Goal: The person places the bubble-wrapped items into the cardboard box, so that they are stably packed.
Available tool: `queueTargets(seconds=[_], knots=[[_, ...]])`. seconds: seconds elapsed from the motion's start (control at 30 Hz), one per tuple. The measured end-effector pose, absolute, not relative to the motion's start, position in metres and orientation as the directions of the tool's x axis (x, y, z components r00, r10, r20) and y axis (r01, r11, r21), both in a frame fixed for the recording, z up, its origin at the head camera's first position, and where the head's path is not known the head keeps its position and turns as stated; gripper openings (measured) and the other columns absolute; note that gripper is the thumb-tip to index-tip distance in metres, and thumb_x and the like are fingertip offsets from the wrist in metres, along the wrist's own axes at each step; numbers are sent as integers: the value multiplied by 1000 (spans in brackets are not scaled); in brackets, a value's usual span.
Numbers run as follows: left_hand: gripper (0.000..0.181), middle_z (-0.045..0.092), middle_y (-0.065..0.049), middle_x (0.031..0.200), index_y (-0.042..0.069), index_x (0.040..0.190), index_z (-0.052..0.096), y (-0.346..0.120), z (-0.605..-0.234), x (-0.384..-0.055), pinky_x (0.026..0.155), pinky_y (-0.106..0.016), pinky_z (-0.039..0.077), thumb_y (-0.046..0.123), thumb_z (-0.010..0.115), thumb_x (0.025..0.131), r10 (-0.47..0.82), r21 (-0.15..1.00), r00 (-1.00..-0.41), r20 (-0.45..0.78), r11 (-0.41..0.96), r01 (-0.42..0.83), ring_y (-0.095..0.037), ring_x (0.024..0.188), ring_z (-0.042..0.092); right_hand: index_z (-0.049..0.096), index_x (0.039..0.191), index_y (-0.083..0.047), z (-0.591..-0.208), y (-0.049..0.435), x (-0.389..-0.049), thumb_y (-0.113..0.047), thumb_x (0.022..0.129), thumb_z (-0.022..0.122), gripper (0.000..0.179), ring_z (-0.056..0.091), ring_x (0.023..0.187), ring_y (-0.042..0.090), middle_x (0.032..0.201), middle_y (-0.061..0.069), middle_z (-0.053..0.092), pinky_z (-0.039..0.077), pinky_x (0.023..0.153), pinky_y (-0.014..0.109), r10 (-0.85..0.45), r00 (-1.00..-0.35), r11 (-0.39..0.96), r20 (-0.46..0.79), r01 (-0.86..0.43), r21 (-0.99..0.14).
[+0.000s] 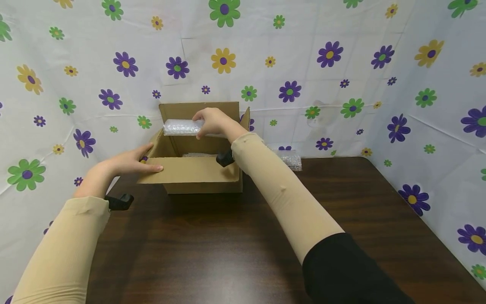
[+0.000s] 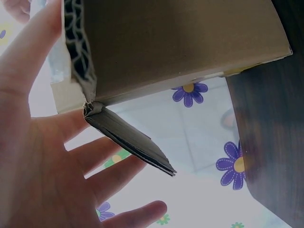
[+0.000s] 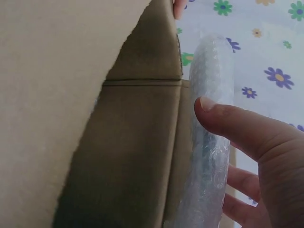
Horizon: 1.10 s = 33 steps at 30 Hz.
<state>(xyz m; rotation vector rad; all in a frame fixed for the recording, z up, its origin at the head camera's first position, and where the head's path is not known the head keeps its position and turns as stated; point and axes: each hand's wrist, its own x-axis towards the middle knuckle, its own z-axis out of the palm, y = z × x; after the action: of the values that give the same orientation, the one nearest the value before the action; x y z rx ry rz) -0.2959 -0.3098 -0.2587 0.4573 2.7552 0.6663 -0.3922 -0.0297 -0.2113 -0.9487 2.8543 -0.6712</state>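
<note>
Head view, shiny bubble-wrapped bundle (image 1: 180, 127), long, rounded, over cardboard box (image 1: 205, 187)

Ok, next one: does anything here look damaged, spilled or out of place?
Nothing looks spilled. One mild oddity: in the right wrist view, the near flap of the cardboard box has a ragged edge rather than a clean one, possibly just rough cutting.

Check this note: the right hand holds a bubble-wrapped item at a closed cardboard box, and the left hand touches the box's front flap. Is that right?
Not quite: the cardboard box is open, not closed; the head view looks down into it. The right hand does hold the bubble-wrapped item, and the left hand touches the front flap.
</note>
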Motion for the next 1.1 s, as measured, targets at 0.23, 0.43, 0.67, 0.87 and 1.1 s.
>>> queueTargets(seconds=[0.23, 0.43, 0.67, 0.87, 1.1], knots=[[104, 3, -31, 156, -1, 153, -5, -310, -259, -297, 107, -66, 19, 46, 64, 91, 364, 487, -912, -192, 841, 233, -52, 139, 14, 57, 136, -16, -220, -29, -394, -25, 81, 80, 60, 45, 129, 18, 140, 3, 51, 37, 104, 29, -573, -819, 737, 44, -537, -410], [104, 3, -31, 156, -2, 153, -4, -310, -258, -296, 107, -66, 19, 45, 64, 91, 370, 490, -911, -184, 838, 241, -52, 139, 15, 57, 136, -14, -225, -28, -398, -25, 82, 79, 59, 45, 129, 19, 140, 3, 52, 37, 104, 29, -568, -823, 741, 30, -527, -416], [104, 3, -31, 156, -3, 153, -3, -311, -258, -298, 107, -65, 19, 45, 65, 90, 373, 486, -910, -182, 839, 247, -52, 139, 14, 57, 136, -14, -231, -28, -400, -24, 83, 78, 57, 43, 131, 19, 141, 2, 51, 36, 105, 29, -558, -830, 751, 8, -509, -421], [104, 4, -31, 156, -3, 153, -2, -310, -256, -297, 107, -65, 19, 46, 65, 90, 363, 476, -913, -188, 847, 238, -52, 139, 14, 58, 135, -12, -236, -31, -403, -23, 83, 78, 57, 43, 132, 20, 141, 4, 51, 35, 106, 28, -564, -825, 747, 23, -522, -411], [104, 4, -30, 157, -2, 153, -3, -309, -257, -297, 107, -65, 20, 47, 64, 91, 361, 475, -913, -190, 848, 236, -51, 139, 16, 57, 135, -12, -242, -31, -407, -24, 83, 78, 57, 43, 132, 21, 141, 4, 52, 34, 107, 29, -559, -829, 757, 29, -525, -389]])
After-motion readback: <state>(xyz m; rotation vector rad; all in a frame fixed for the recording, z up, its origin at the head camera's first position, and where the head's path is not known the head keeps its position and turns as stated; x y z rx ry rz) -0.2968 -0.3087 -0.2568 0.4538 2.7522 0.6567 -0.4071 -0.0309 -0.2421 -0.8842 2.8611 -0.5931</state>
